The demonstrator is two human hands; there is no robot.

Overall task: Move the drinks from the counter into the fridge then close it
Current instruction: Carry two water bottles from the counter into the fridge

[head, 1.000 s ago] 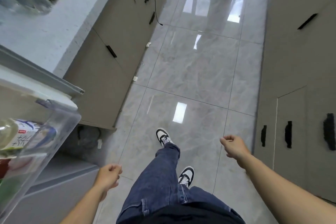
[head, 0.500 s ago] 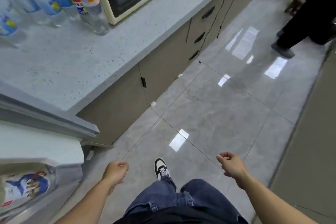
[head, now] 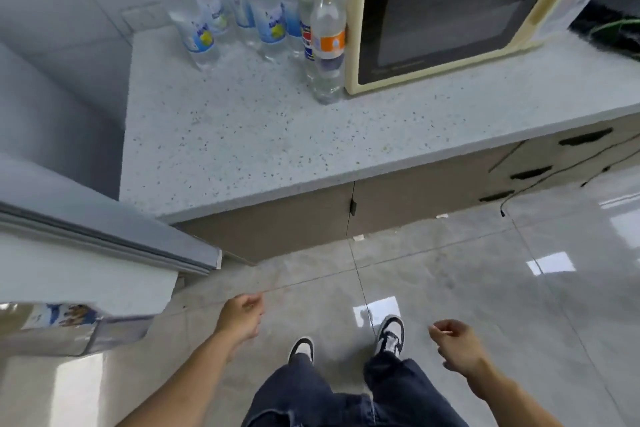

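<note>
Several clear drink bottles stand at the back of the speckled grey counter [head: 242,135]. Nearest is a bottle with an orange cap and orange label [head: 327,42]; a blue-capped bottle [head: 309,0] stands just behind it, and blue-and-yellow labelled bottles [head: 199,31] cluster to the left. The open fridge door [head: 86,274] juts in at the left, with a bottle lying in its clear door shelf [head: 65,326]. My left hand [head: 240,317] and my right hand [head: 455,343] hang low over the floor, fingers loosely curled, holding nothing, well short of the counter.
A cream microwave [head: 450,10] sits on the counter right of the bottles, touching the orange-capped one. Brown cabinets with black handles [head: 530,173] run below, with a black cable hanging down. Glossy grey floor tiles [head: 485,288] spread ahead; my two shoes stand between my hands.
The view has swung from the floor up and left onto the counter, bringing the bottles and microwave into full view. Both hands stay low and empty. The fridge door shelf has slid toward the lower left.
</note>
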